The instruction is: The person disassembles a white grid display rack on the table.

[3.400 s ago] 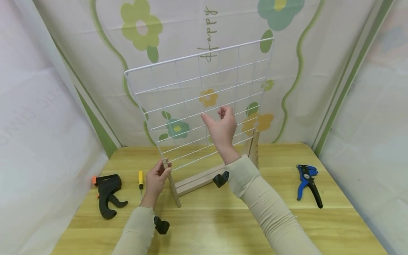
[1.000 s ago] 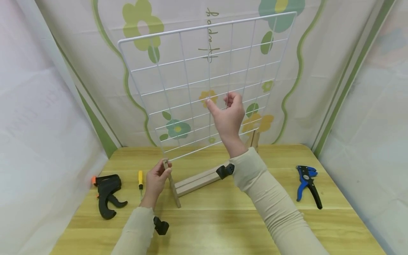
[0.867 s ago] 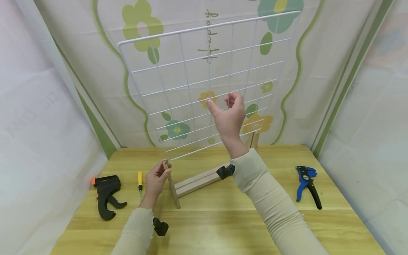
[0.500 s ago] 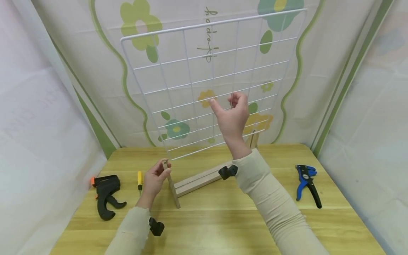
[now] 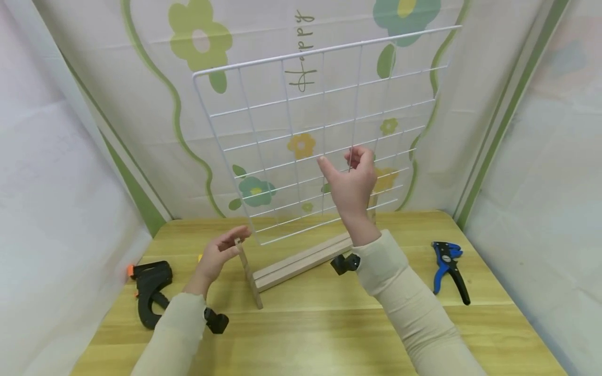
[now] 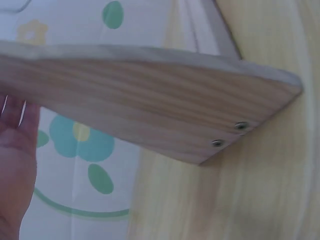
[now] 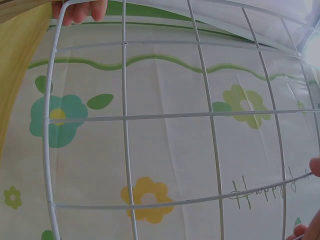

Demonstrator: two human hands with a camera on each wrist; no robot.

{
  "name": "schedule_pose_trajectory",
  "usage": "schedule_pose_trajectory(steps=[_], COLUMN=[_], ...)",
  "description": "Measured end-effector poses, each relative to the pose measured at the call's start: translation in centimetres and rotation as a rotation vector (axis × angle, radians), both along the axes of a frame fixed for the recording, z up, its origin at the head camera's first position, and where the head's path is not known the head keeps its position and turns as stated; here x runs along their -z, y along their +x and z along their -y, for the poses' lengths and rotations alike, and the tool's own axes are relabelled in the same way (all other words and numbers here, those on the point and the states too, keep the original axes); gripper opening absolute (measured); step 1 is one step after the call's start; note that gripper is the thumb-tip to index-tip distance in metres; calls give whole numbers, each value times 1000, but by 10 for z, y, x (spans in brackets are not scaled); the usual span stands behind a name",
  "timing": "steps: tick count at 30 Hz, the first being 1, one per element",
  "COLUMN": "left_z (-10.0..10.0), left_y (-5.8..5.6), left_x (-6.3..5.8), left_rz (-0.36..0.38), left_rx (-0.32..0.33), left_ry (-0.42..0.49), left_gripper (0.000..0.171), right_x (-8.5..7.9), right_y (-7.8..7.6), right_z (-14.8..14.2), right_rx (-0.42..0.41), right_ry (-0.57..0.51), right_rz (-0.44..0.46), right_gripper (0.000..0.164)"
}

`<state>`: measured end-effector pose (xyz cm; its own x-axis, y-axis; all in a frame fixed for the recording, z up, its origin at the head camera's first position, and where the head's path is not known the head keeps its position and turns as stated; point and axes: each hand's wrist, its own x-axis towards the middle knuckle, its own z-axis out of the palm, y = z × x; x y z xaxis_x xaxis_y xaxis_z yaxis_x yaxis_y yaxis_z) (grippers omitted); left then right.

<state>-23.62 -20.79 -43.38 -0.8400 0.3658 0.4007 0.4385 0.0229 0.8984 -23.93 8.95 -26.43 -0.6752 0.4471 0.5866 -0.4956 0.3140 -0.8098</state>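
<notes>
My right hand (image 5: 355, 188) holds a white wire grid panel (image 5: 323, 126) by its middle wires, fingers curled behind and thumb in front. The grid stands tilted above a wooden stand, whose base bar (image 5: 301, 263) has a groove along it. Its near side panel (image 5: 247, 274) rises at the left, with two screws showing in the left wrist view. Beside that panel's top, my left hand (image 5: 213, 261) has its fingers stretched out towards the grid's lower left corner. The far side panel (image 5: 372, 209) is partly hidden by my right hand and the grid.
A black clamp (image 5: 152, 284) with orange tips lies at the left of the wooden table (image 5: 310, 339). A blue and black wire stripper (image 5: 449, 269) lies at the right. The yellow screwdriver (image 5: 199, 257) is mostly hidden behind my left hand. Patterned cloth (image 5: 263, 115) hangs behind.
The grid was raised first; now my right hand has brought it slightly down and to the right. My left hand has let go of the side panel's top and straightened its fingers.
</notes>
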Motion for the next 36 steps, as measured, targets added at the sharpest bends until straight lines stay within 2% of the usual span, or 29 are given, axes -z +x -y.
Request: schedule_pose_trajectory(steps=[4,6,11,15,21,26,36], left_z=[7,11,13,12,9,7,7], left_y=[-17,-23,-32,-36,-39,-39,-36], left_x=[-3,-2,0,3,0,-9,-16], left_rz=[21,57,155,221,260,255,257], left_rx=[303,420,569,640,637,648,783], left_ry=[12,27,10,-34,-120,-188,-233], left_gripper=[46,53,74,82,85,71,44], right_x=[9,15,30,46,66,77,94], right_y=[3,6,12,16,22,27,33], right_z=[-4,-6,-13,-20,-29,-33,-38], right_rx=[-1,-4,12,16,29,39,41], right_ry=[-1,-4,-24,-54,-70,-87,-71], right_rz=[-7,2,28,63,98,123,161], right_gripper=[53,54,52,51,53,53,53])
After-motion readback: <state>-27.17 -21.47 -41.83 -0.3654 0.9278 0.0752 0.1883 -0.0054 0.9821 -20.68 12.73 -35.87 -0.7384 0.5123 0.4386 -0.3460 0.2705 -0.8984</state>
